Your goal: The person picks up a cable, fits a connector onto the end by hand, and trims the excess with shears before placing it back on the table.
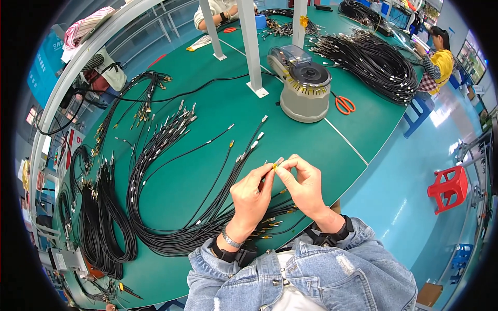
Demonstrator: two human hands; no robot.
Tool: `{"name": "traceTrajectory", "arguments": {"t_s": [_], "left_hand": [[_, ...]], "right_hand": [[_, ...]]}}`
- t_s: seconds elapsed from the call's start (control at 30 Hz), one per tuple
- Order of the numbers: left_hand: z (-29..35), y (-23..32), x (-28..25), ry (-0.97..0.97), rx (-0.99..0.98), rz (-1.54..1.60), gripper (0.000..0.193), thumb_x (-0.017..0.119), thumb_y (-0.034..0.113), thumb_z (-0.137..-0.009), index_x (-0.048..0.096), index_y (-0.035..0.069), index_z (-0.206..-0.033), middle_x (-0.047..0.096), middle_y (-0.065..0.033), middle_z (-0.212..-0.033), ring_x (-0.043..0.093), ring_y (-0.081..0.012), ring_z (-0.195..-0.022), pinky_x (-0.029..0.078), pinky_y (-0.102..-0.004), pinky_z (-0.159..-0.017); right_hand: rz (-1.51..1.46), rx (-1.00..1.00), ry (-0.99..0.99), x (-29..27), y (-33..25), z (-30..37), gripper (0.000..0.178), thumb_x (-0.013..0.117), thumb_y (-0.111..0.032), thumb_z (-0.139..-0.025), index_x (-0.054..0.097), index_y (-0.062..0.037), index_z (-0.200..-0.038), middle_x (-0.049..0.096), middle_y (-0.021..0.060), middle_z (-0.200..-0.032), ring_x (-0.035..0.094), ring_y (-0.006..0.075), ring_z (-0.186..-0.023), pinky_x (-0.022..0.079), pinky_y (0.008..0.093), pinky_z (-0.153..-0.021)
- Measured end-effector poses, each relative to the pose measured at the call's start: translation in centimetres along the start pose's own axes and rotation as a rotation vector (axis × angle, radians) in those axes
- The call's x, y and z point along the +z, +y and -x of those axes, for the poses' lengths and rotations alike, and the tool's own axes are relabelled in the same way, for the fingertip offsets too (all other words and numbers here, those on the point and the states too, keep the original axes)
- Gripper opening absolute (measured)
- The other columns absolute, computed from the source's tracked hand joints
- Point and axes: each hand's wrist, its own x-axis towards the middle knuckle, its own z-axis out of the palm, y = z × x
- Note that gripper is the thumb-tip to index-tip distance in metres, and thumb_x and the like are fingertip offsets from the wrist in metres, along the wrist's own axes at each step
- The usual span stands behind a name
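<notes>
My left hand (249,198) and my right hand (305,191) meet over the green table, thumbs and fingertips pinched together. Between them is the metal-tipped end of a black cable (279,160), with a small yellow piece, apparently tape, at the fingertips. My fingers partly cover it, so I cannot tell how far the yellow piece goes around. Beside and below my left hand runs a large looped bundle of black cables (171,242). Some silver and yellow cable ends point away from me; others lie under my wrists.
Beyond my hands stands a round grey tape dispenser (305,101) with yellow strips around its top. Orange-handled scissors (345,104) lie beside it. More cable bundles (371,65) cover the far right and left (96,228). White posts (250,46) rise from the table. Other people work across it.
</notes>
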Motion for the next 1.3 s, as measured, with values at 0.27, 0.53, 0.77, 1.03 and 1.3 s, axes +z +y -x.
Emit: {"name": "traceTrajectory", "arguments": {"t_s": [0.27, 0.53, 0.77, 1.03, 1.3], "left_hand": [[0.3, 0.1, -0.3, -0.012, -0.009, -0.008, 0.029, 0.070, 0.000, -0.075, 0.057, 0.002, -0.101, 0.063, -0.0069, -0.068, 0.057, -0.0138, -0.050, 0.044, -0.0241, -0.044], [0.3, 0.2, -0.2, -0.001, 0.056, -0.037, 0.033, 0.070, -0.002, -0.075, 0.057, 0.004, -0.105, 0.062, -0.0060, -0.066, 0.056, -0.0134, -0.049, 0.043, -0.0244, -0.044], [0.1, 0.1, -0.1, -0.012, 0.142, -0.029, 0.032, 0.067, -0.005, -0.075, 0.061, 0.006, -0.104, 0.061, -0.0072, -0.067, 0.057, -0.0164, -0.051, 0.045, -0.0258, -0.046], [0.1, 0.4, -0.1, -0.024, 0.142, -0.056, 0.033, 0.067, -0.006, -0.075, 0.062, 0.007, -0.105, 0.063, -0.0083, -0.069, 0.060, -0.0169, -0.054, 0.046, -0.0256, -0.048], [0.3, 0.3, 0.3, -0.010, 0.100, -0.017, 0.034, 0.067, -0.005, -0.076, 0.062, 0.008, -0.107, 0.064, -0.0082, -0.071, 0.060, -0.0161, -0.054, 0.046, -0.0254, -0.047]], "right_hand": [[0.037, -0.027, 0.021, -0.1, -0.4, -0.1, 0.005, 0.063, -0.003, -0.082, 0.059, 0.0003, -0.081, 0.056, 0.0036, -0.078, 0.050, 0.0102, -0.072, 0.043, 0.0246, -0.071], [0.064, -0.009, 0.021, -0.3, -0.4, -0.1, 0.005, 0.063, -0.003, -0.082, 0.059, 0.0006, -0.081, 0.056, 0.0035, -0.078, 0.050, 0.0104, -0.071, 0.043, 0.0245, -0.069], [0.085, -0.011, 0.031, -0.2, -0.5, -0.1, 0.005, 0.063, -0.003, -0.082, 0.059, 0.0005, -0.081, 0.056, 0.0029, -0.076, 0.049, 0.0105, -0.071, 0.041, 0.0245, -0.067], [0.078, 0.006, 0.045, -0.2, -0.8, 0.0, 0.006, 0.063, -0.003, -0.082, 0.059, 0.0005, -0.081, 0.055, 0.0025, -0.075, 0.049, 0.0105, -0.071, 0.041, 0.0245, -0.067], [0.068, 0.008, 0.062, -0.2, -0.8, 0.1, 0.006, 0.063, -0.004, -0.082, 0.059, 0.0009, -0.081, 0.056, 0.0026, -0.075, 0.049, 0.0107, -0.071, 0.041, 0.0249, -0.067]]}}
